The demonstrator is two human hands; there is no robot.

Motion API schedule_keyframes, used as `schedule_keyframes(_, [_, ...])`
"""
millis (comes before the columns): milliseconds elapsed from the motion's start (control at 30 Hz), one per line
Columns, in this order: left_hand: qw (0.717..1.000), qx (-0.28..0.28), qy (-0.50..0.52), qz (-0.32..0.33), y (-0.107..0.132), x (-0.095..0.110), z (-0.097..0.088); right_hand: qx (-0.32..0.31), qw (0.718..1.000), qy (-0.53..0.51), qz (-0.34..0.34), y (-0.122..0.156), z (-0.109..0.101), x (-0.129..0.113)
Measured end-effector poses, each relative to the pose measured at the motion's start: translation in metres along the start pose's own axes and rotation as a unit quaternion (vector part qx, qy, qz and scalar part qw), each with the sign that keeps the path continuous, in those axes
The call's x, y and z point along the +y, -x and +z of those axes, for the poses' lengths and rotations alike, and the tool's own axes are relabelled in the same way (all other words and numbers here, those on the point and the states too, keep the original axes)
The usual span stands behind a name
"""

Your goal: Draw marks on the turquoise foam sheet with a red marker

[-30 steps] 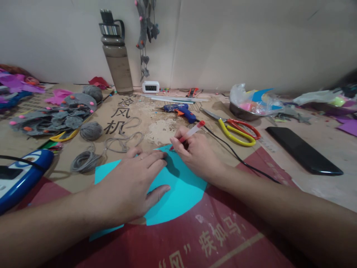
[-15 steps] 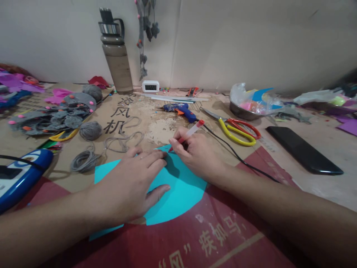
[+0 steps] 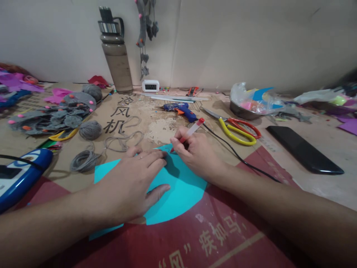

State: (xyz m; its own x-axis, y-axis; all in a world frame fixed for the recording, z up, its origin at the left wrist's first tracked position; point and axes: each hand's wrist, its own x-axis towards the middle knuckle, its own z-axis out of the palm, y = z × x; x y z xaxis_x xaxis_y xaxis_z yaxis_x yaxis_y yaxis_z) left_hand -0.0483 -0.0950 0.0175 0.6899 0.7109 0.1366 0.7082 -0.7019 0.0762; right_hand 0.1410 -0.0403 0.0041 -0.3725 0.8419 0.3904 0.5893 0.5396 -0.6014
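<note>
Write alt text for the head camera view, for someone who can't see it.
A person's right hand holds a red-topped pen to turquoise paper, while the left hand rests on it. Beyond lie a blue glue gun and scissors; a bottle stands at the back, gray yarn lies left, a black phone right.

The right hand (image 3: 199, 156) holds a pen (image 3: 192, 130) to turquoise paper (image 3: 175, 197). The left hand (image 3: 134, 178) lies flat across it.
</note>
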Motion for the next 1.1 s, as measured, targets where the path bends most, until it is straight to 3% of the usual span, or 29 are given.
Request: schedule_keyframes(1100, [1.0, -0.007, 0.012, 0.001, 0.0012, -0.0044, -0.0029, -0.005, 1.0, 0.007, -0.015, 0.0022, -0.002, -0.0022])
